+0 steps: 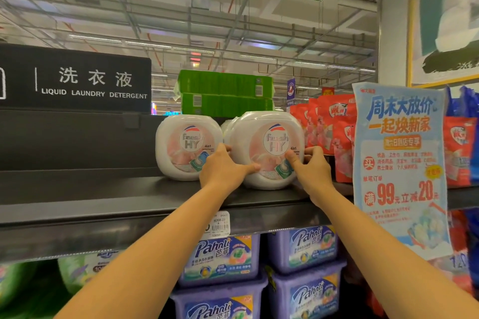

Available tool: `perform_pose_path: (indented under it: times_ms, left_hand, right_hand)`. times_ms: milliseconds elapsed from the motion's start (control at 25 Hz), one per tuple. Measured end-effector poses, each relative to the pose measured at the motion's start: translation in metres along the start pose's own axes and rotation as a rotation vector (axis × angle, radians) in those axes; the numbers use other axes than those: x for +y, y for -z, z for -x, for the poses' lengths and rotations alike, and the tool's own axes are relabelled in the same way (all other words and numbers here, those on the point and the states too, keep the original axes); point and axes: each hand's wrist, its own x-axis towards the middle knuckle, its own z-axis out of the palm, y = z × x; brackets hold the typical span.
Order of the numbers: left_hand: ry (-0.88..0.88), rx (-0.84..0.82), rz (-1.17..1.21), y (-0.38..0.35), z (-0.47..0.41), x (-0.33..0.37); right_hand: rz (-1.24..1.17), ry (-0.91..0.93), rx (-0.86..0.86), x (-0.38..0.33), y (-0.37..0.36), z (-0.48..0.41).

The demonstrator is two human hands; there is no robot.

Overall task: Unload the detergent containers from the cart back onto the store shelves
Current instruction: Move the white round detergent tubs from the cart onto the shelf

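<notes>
Two white rounded detergent tubs with pink labels stand side by side on the dark top shelf [108, 197]. The right tub [267, 134] is held from both sides. My left hand [223, 168] grips its left side, thumb across the lower front. My right hand [308, 166] grips its right side, thumb on the label. The left tub [185, 147] stands free, touching or nearly touching the held one. Another white tub seems to sit behind them, mostly hidden. The cart is out of view.
Green boxes [225, 93] are stacked behind the tubs. Red refill pouches [331, 127] fill the shelf to the right. A blue promotional poster [401, 163] hangs at the right. Purple Pahnli tubs [223, 256] fill the shelf below. A black aisle sign [77, 80] stands at left.
</notes>
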Motion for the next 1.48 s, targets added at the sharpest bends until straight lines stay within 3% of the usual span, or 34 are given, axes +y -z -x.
perform_pose_path:
  times_ms: [120,240,360,480,640,800,1080,1280,1480]
  left_hand:
    - [0.001,0.008,-0.036,0.001,0.002,0.000]
    - [-0.011,0.146,-0.048,0.004,0.006,0.004]
    - [-0.097,0.285,0.006,0.011,0.020,0.014]
    - [-0.331,0.280,0.119,0.019,0.046,0.027]
    - [-0.476,0.037,0.610,0.016,0.121,0.021]
    - [-0.246,-0.367,0.762,-0.018,0.214,-0.030]
    - [0.307,-0.883,0.709,-0.084,0.371,-0.090]
    - [0.428,-1.143,0.635,-0.092,0.474,-0.095]
    - [0.402,-1.342,0.525,-0.110,0.552,-0.065]
  right_hand:
    - [0.014,0.014,0.019,-0.002,-0.001,0.004]
    - [0.124,0.097,0.105,-0.007,0.000,0.012]
    - [0.239,0.379,0.132,-0.015,0.002,0.041]
    - [0.175,0.634,0.022,-0.019,0.015,0.091]
    - [0.015,0.413,-0.117,-0.010,0.068,0.168]
    - [0.070,0.080,-0.121,0.035,0.137,0.267]
    - [0.165,-0.423,0.201,0.075,0.233,0.460]
    - [0.185,-0.627,0.512,0.063,0.280,0.570]
    - [0.177,-0.761,0.635,0.049,0.332,0.638]
